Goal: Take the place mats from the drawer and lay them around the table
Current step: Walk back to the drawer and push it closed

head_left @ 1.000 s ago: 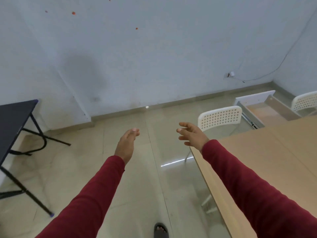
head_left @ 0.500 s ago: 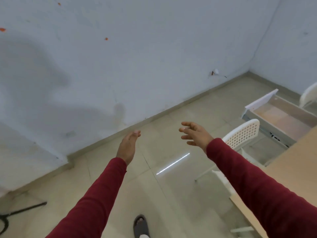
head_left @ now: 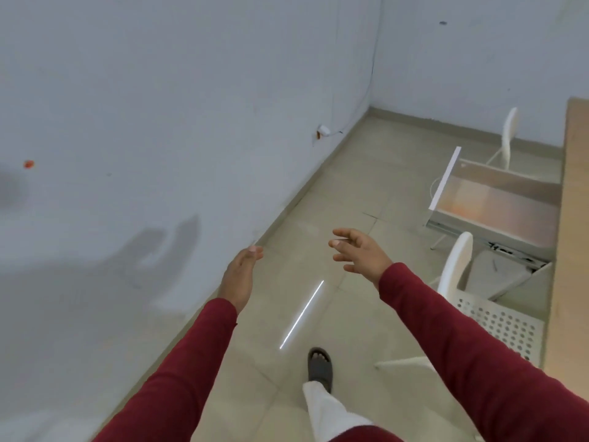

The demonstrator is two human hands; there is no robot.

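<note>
Both my arms in dark red sleeves reach forward over the floor. My left hand (head_left: 240, 272) is held out with straight fingers and holds nothing. My right hand (head_left: 358, 250) is spread with relaxed fingers, also empty. To the right an open drawer (head_left: 497, 205) juts out from under the wooden table (head_left: 573, 218); its inside looks pale with an orange tint, and I cannot make out place mats in it. The drawer lies well ahead and to the right of my right hand.
A white perforated chair (head_left: 478, 301) stands between me and the drawer, beside the table edge. A second white chair (head_left: 506, 138) stands beyond the drawer. A white wall runs along the left. My sandalled foot (head_left: 319, 366) is on the tiled floor.
The view has swung right and moved forward along the wall. The drawer and chair now appear closer at the right. Both hands stay raised and empty.
</note>
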